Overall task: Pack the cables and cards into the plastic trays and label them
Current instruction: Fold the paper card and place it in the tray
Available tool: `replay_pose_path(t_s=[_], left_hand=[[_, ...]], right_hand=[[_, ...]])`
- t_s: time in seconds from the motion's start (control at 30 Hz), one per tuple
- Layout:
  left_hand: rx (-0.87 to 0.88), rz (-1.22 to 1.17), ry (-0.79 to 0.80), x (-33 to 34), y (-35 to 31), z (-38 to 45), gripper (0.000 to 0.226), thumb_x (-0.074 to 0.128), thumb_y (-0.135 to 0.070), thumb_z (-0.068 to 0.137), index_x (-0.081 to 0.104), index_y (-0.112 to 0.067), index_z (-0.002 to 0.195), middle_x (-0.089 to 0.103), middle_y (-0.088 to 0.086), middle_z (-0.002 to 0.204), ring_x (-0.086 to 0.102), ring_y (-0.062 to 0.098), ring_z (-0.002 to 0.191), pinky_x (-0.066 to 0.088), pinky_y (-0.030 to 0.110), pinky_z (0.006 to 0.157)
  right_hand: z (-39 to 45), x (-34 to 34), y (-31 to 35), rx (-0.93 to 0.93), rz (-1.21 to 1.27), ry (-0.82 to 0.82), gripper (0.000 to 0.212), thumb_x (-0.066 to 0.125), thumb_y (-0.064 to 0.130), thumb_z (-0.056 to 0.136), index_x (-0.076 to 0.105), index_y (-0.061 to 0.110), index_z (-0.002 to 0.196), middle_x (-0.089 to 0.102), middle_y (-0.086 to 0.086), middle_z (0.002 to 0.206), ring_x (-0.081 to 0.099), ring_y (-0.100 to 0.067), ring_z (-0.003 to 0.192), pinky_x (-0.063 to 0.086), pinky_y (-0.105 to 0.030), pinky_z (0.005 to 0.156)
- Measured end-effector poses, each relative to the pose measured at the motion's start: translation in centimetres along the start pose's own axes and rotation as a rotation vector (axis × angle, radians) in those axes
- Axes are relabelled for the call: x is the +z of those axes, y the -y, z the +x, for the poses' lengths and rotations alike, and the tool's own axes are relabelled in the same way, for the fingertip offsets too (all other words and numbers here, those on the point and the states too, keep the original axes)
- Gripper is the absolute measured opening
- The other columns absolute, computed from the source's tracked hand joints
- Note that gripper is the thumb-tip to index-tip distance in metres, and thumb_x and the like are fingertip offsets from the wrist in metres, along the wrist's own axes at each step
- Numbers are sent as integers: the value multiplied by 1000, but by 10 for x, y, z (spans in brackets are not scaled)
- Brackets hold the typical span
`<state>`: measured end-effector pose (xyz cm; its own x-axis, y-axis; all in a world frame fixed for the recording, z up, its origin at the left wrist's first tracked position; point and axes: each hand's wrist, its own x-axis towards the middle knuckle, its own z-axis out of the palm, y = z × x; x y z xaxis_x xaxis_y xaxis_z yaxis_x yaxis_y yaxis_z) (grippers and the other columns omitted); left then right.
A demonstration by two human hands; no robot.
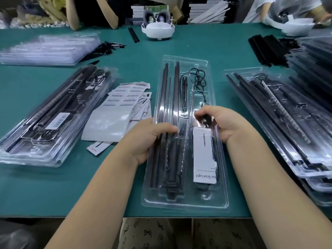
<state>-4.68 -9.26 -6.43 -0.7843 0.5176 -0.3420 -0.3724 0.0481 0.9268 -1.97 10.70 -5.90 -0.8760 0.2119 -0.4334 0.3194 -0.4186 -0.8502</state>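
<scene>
A clear plastic tray lies lengthwise in front of me on the green table. It holds long black rods, a coiled black cable and a white card printed "Grow Light". My left hand grips the tray's left edge, thumb on top over the rods. My right hand is at the tray's right side, its fingers curled round a black cable part just above the card.
A stack of filled, labelled trays lies at the left. More filled trays lie at the right. Barcode label sheets and cards lie between. Empty trays, loose black rods and a white headset are farther back. People sit opposite.
</scene>
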Motion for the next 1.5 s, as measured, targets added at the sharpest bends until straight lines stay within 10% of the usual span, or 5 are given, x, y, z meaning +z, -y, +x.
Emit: replay_pose_path(t_s=[0.37, 1.0, 1.13, 1.27, 1.5], left_hand=[[13, -28, -100, 4, -5, -2, 17, 68, -22, 83, 63, -11, 94, 69, -6, 59, 64, 5, 49, 50, 19, 42], [32, 167, -183, 3, -3, 2, 83, 80, -38, 57, 52, -3, 127, 68, 14, 111, 67, 28, 94, 55, 42, 78], [52, 223, -156, -1, -4, -2, 54, 79, -28, 70, 61, -3, 114, 72, 10, 93, 66, 25, 83, 51, 43, 86], [-8, 74, 105, -1, -9, -15, 15, 68, -13, 70, 66, -3, 81, 69, 12, 70, 66, 21, 57, 57, 30, 56], [11, 192, 310, -16, -12, -33, 20, 67, -7, 79, 61, -1, 97, 70, 12, 81, 67, 19, 64, 56, 28, 59]], right_hand=[[-7, -5, -3, -32, -54, 109, 14, 62, 14, 89, 61, 7, 77, 63, -2, 56, 62, -15, 46, 50, -22, 44], [6, -1, -13, -113, -133, 42, 20, 67, 13, 81, 71, 9, 62, 65, -9, 69, 64, -23, 62, 53, -29, 60], [4, 1, -9, -53, -64, 62, 31, 54, 33, 94, 58, 4, 106, 72, -13, 75, 71, -27, 66, 55, -31, 51], [2, -3, 0, -207, 89, -33, 20, 50, 28, 96, 59, 11, 95, 71, -3, 71, 70, -21, 66, 54, -27, 52], [14, -33, 15, -131, 265, -208, 30, 52, 30, 95, 56, 1, 102, 62, -9, 81, 63, -23, 76, 54, -38, 84]])
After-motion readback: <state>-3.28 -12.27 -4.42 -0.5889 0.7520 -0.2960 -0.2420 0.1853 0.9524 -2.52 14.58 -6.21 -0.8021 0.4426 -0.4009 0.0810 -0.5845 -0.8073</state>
